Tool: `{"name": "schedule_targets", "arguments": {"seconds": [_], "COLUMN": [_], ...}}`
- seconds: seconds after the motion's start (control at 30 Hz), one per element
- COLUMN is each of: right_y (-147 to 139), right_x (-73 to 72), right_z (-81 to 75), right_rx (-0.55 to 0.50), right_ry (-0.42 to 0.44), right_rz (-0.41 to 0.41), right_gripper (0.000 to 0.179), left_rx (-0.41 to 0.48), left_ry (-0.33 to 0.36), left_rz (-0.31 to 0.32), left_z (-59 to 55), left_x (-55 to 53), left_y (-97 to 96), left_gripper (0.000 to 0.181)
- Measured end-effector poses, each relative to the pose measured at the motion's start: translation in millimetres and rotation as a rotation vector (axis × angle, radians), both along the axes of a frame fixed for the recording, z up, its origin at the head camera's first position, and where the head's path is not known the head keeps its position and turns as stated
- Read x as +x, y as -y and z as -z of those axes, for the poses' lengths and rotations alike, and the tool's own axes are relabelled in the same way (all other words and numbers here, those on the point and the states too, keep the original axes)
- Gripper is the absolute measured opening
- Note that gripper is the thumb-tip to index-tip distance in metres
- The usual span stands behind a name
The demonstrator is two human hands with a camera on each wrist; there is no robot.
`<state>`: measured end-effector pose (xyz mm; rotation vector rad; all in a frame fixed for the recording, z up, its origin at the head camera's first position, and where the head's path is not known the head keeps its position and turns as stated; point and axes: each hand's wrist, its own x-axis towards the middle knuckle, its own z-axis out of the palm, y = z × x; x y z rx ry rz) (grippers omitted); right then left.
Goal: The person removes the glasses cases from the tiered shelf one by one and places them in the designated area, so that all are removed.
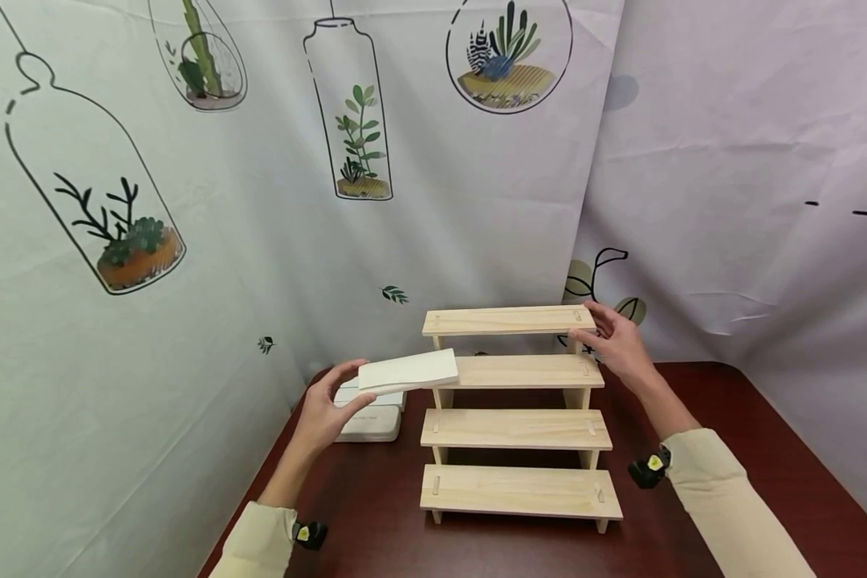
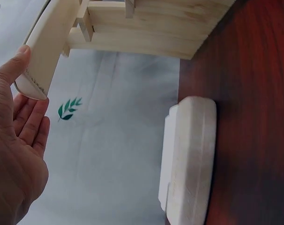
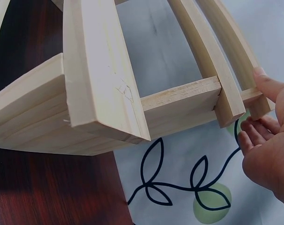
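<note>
A four-tier light wooden step rack [image 1: 516, 490] stands upright on the table. Between thumb and fingers, my left hand [image 1: 323, 411] holds a flat white box-like piece [image 1: 408, 371] by its left end, raised beside the second tier from the top. Its far end overlaps that tier in the head view; whether they touch I cannot tell. Small marks line one edge of the piece [image 2: 43, 56] in the left wrist view. At the right end of the top tier [image 1: 509, 320], my right hand [image 1: 616, 343] pinches the board, thumb in front and fingers behind.
White flat boxes [image 1: 367, 424] lie stacked on the dark red table [image 1: 376, 514], left of the rack. A pale cloth [image 1: 477, 241] printed with plants hangs close behind and along the sides.
</note>
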<state>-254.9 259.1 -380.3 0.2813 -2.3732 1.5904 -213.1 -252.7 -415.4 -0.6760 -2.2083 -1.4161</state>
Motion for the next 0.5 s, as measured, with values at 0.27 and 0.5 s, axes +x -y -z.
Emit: {"name": "schedule_targets", "arguments": {"seconds": [0.27, 0.5], "right_y": [0, -1], "right_x": [-0.9, -0.7], "right_z": [1.1, 1.2], "right_rx": [-0.006, -0.008], "right_ry": [0.000, -0.007], "right_rz": [-0.006, -0.007], "right_gripper": [0.083, 0.083], "left_rx": [0.018, 0.019], "left_ry": [0.031, 0.055], "left_rz": [0.017, -0.029], "left_z": [9.9, 15.0], "left_x": [11.7, 21.3], "left_y": [17.4, 25.9], "left_gripper": [0.058, 0.059]}}
